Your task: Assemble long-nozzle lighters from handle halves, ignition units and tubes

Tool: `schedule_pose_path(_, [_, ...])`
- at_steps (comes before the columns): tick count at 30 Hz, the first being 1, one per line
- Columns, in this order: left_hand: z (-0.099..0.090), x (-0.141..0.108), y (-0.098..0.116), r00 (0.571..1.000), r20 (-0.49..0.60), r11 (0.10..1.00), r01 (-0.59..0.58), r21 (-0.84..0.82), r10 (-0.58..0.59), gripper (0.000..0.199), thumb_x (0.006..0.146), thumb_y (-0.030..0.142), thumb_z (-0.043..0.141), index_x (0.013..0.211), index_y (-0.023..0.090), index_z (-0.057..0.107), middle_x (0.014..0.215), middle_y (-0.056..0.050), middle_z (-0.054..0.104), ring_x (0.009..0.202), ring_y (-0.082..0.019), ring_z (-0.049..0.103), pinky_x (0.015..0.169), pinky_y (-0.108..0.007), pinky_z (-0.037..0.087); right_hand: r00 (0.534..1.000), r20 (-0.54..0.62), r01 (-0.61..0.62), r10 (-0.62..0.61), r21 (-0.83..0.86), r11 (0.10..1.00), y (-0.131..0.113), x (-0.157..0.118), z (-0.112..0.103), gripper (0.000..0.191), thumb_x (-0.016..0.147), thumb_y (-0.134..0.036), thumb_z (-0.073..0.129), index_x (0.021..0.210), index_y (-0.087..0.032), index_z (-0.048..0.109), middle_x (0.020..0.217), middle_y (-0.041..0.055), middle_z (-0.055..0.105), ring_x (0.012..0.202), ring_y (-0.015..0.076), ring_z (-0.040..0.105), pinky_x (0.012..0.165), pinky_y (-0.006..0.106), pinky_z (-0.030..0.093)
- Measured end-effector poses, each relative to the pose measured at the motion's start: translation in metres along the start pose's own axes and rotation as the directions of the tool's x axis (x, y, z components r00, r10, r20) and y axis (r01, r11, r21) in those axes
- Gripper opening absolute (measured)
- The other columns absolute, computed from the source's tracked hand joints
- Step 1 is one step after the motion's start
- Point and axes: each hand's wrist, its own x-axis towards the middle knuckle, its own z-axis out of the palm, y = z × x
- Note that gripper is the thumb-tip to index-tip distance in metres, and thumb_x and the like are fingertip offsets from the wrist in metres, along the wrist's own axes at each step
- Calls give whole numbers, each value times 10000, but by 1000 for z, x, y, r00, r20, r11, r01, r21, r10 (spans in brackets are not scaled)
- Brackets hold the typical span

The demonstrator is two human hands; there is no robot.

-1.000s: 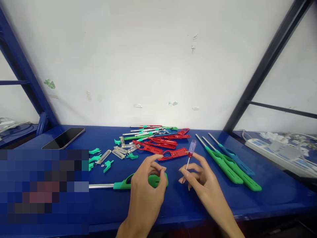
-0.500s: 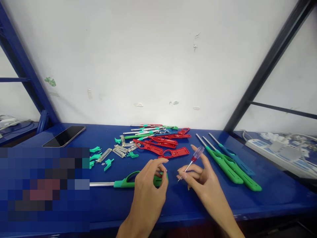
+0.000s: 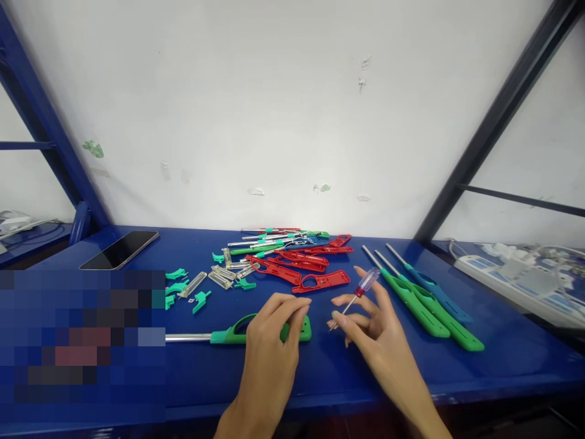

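Note:
My right hand (image 3: 375, 323) holds a small screwdriver (image 3: 361, 289) with a clear and red handle, its thin shaft slanting down to the left between thumb and fingers. My left hand (image 3: 276, 341) is closed in a pinch over the handle of a green long-necked lighter (image 3: 306, 329). Whatever the pinch holds, if anything, is too small to make out. The lighter lies flat, its metal tube pointing left, partly covered by the hand. Beyond both hands, a red handle shell (image 3: 326, 280) rests on the table.
Two green lighters (image 3: 425, 314) and a blue one (image 3: 441, 296) lie at right. Clear fuel tanks (image 3: 194, 284) and teal triggers (image 3: 201, 301) are scattered left of centre, before a pile of red shells (image 3: 301, 261). A phone (image 3: 123, 249) lies at the back left; a power strip (image 3: 507, 283) is far right.
The left hand's pinched fingers have shifted slightly left and up, uncovering more of the green handle's end. The screwdriver in my right hand has moved a little to the right.

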Motion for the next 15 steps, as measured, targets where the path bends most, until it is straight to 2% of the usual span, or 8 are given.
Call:
schedule_pose_path(8, [0, -2, -1, 1000, -3, 999, 6, 34, -6, 264, 1009, 124, 557, 1054, 219, 799, 933, -32, 725, 788, -165, 717, 714, -273, 556, 999, -25, 35, -35, -21, 999, 3, 1, -1, 889, 893, -451, 813, 1603, -383, 281, 1170, 44, 676, 756, 182, 764, 576, 259, 591])
schedule_pose_path(15, [2, -4, 1, 999, 31, 996, 2, 86, -5, 216, 925, 101, 623, 1006, 240, 766, 853, -6, 768, 809, -221, 722, 764, -360, 566, 999, -33, 37, -39, -60, 998, 0, -1, 1, 838, 904, -459, 792, 1587, -388, 313, 1210, 47, 661, 766, 183, 774, 595, 263, 587])
